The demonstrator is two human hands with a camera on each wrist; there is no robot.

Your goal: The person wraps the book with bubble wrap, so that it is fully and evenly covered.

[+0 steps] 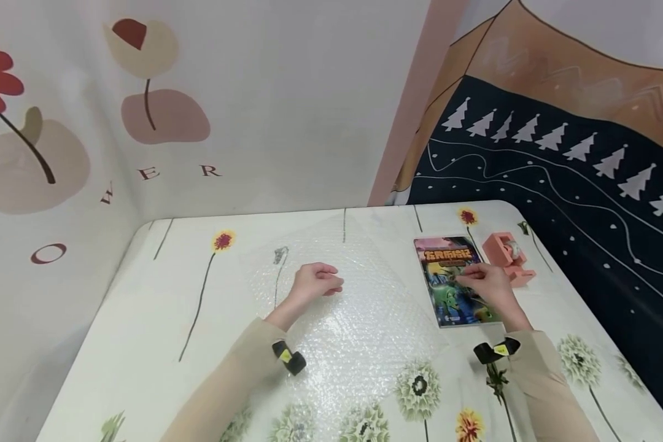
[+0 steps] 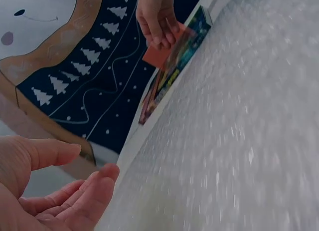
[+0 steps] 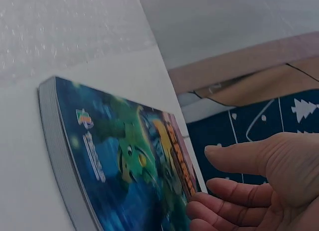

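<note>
A sheet of bubble wrap (image 1: pixel 342 319) lies spread on the table. Over its upper part hovers my left hand (image 1: pixel 314 281), fingers loosely bent with a gap to the thumb and nothing held, as the left wrist view also shows. To the right of the wrap lies a thick paperback book (image 1: pixel 447 294) with a colourful cover, its page edges visible in the right wrist view. My right hand (image 1: pixel 488 285) is above the book's right side, thumb and fingers apart and holding nothing. Whether its fingertips touch the cover, I cannot tell.
A salmon-pink tape dispenser (image 1: pixel 505 258) stands just beyond the right hand, partly hidden by it. The white tablecloth (image 1: pixel 143 319) has printed flowers. A flower-printed curtain (image 1: pixel 287 110) hangs behind, and a dark tree-patterned cloth (image 1: pixel 558 166) borders the right side.
</note>
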